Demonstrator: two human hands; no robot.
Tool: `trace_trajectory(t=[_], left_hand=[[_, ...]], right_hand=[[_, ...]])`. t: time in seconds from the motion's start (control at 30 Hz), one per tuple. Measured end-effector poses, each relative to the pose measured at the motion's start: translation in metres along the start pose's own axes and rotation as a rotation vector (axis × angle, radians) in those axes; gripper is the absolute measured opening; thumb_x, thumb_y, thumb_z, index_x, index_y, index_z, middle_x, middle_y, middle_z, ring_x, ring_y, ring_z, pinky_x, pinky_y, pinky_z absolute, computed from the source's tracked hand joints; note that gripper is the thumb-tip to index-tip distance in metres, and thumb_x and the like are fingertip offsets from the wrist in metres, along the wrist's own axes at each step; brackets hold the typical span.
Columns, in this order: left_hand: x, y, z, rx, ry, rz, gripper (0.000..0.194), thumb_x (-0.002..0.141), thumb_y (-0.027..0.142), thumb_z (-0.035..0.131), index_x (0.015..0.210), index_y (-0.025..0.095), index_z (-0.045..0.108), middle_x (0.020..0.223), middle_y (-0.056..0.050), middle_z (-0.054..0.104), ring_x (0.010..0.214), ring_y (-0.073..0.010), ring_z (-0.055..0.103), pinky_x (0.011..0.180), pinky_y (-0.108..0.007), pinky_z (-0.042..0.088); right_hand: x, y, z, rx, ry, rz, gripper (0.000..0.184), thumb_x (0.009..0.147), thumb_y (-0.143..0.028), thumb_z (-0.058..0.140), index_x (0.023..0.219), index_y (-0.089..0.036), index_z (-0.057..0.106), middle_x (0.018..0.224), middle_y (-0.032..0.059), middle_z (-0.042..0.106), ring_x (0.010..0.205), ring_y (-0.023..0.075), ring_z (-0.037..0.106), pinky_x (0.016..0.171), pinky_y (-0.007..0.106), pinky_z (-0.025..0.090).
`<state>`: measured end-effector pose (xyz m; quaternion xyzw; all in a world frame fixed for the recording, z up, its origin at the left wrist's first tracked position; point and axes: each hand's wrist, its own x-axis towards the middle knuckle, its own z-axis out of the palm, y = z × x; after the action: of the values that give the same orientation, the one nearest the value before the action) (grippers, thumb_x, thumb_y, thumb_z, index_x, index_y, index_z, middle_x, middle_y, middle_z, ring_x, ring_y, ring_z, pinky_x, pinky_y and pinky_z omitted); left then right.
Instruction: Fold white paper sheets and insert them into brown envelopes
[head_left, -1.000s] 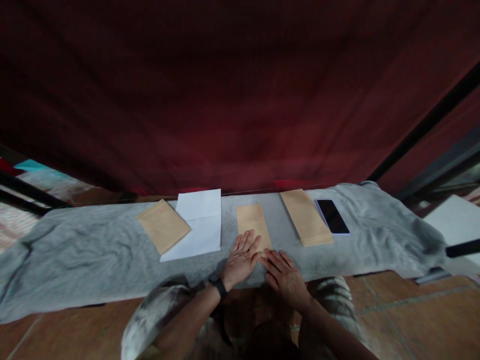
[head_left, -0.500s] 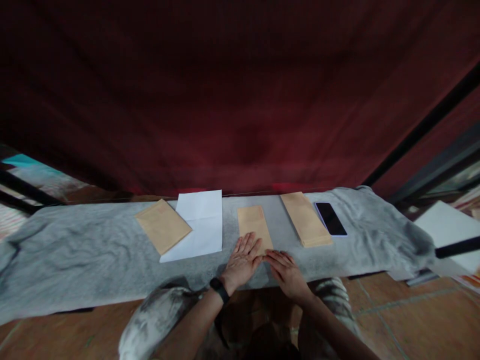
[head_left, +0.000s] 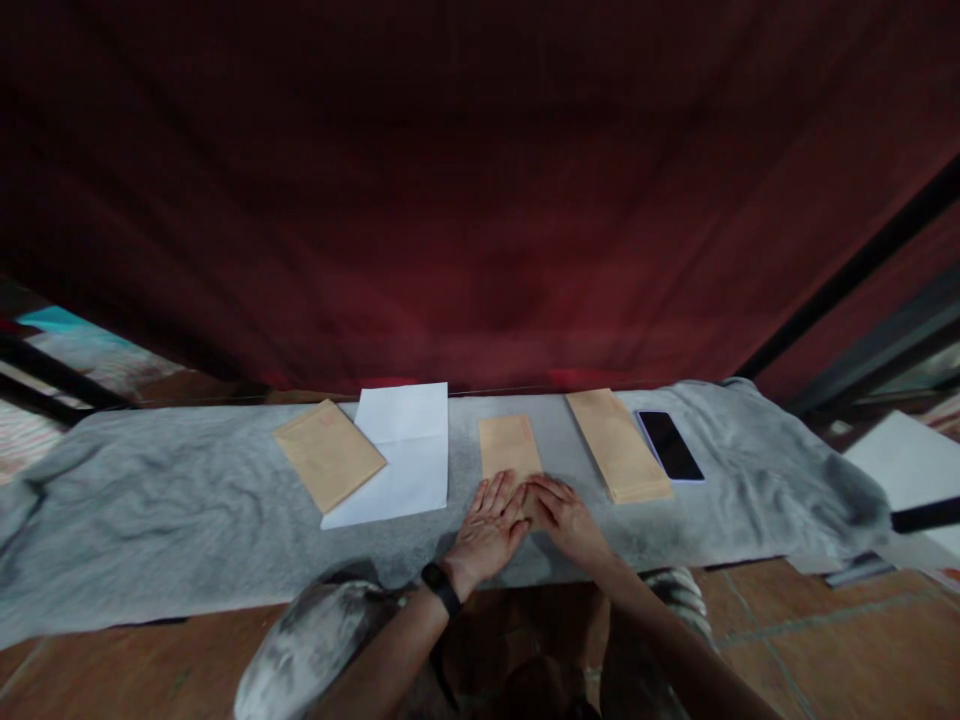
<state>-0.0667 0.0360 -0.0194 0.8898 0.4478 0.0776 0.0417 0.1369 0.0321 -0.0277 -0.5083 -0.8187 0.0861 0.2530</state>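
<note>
A tan paper envelope (head_left: 511,445) lies in front of me, its near end covered by both hands. My left hand (head_left: 489,530), with a black band on the wrist, rests flat on the envelope's lower left, fingers stretched out. From the right, my right hand (head_left: 568,520) lies across its lower part, fingers extended close together and tips beside my left fingers. What is under the palms is hidden. To the right sits a stack of tan envelopes (head_left: 621,448). On the left, another tan envelope (head_left: 330,457) overlaps a creased white sheet of paper (head_left: 409,465).
A grey cloth (head_left: 187,500) covers the long narrow surface. A dark-screened phone (head_left: 670,445) lies right of the envelope stack. Behind hangs a dark red curtain (head_left: 480,220). White papers (head_left: 911,470) are at the far right, with a tiled floor (head_left: 825,640) below.
My right hand has slid up and left over the envelope, from its lower right corner to beside my left fingers. My left hand stays flat on it. The view has shifted slightly.
</note>
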Motion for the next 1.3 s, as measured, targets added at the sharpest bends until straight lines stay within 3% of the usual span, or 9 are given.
trace_trajectory(t=[0.3,0.5,0.63,0.77,0.87,1.1,1.3], left_hand=[[0.0,0.002,-0.004,-0.027,0.003,-0.01,0.058,0.102,0.048,0.032,0.155,0.025,0.028,0.163,-0.008,0.024,0.15,-0.0248,0.022,0.121,-0.048,0.02],[0.001,0.003,-0.006,-0.046,-0.018,-0.02,0.058,0.102,0.047,0.032,0.155,0.025,0.028,0.163,-0.009,0.024,0.15,-0.0253,0.021,0.12,-0.048,0.021],[0.001,0.003,-0.007,-0.057,-0.034,-0.024,0.057,0.102,0.047,0.032,0.154,0.025,0.03,0.163,-0.009,0.023,0.15,-0.0257,0.021,0.12,-0.049,0.022],[0.002,0.004,-0.008,-0.073,-0.063,-0.027,0.055,0.102,0.048,0.03,0.15,0.022,0.039,0.162,-0.009,0.028,0.15,-0.026,0.022,0.121,-0.049,0.02],[0.001,0.004,-0.007,-0.078,-0.086,-0.03,0.055,0.102,0.049,0.029,0.145,0.02,0.046,0.159,-0.009,0.034,0.149,-0.0256,0.024,0.122,-0.049,0.019],[0.0,0.003,-0.006,-0.066,-0.085,-0.026,0.056,0.102,0.049,0.029,0.153,0.024,0.033,0.163,-0.006,0.025,0.151,-0.0236,0.016,0.122,-0.047,0.015],[-0.001,0.002,-0.008,-0.064,-0.066,-0.014,0.058,0.103,0.049,0.028,0.156,0.026,0.024,0.165,-0.007,0.019,0.152,-0.0225,0.014,0.122,-0.045,0.014]], right_hand=[[0.05,0.023,0.018,-0.103,-0.016,0.002,0.046,0.099,-0.024,0.037,0.143,-0.021,0.049,0.148,0.0082,0.051,0.136,0.0206,0.047,0.116,0.045,0.035],[0.066,0.033,0.02,-0.167,-0.049,0.018,0.048,0.101,-0.028,0.035,0.148,-0.019,0.042,0.151,0.0094,0.046,0.139,0.0225,0.043,0.117,0.047,0.031],[0.075,0.029,0.017,-0.192,-0.087,0.025,0.047,0.102,-0.029,0.034,0.147,-0.017,0.043,0.152,0.0094,0.045,0.141,0.0229,0.041,0.119,0.047,0.027],[0.092,0.015,0.022,-0.157,-0.139,-0.103,0.046,0.103,-0.027,0.032,0.148,-0.02,0.043,0.153,0.0063,0.044,0.144,0.0177,0.036,0.12,0.041,0.026],[0.102,0.007,0.032,-0.179,-0.172,-0.153,0.045,0.103,-0.026,0.034,0.147,-0.02,0.044,0.155,0.0075,0.04,0.146,0.0195,0.032,0.121,0.044,0.024],[0.112,0.014,0.035,-0.284,-0.176,-0.085,0.049,0.104,-0.032,0.034,0.151,-0.021,0.037,0.161,0.0091,0.027,0.149,0.0242,0.024,0.12,0.048,0.021],[0.109,0.029,0.029,-0.316,-0.137,0.144,0.053,0.104,-0.038,0.029,0.153,-0.019,0.034,0.159,0.0101,0.031,0.146,0.0258,0.03,0.12,0.049,0.02]])
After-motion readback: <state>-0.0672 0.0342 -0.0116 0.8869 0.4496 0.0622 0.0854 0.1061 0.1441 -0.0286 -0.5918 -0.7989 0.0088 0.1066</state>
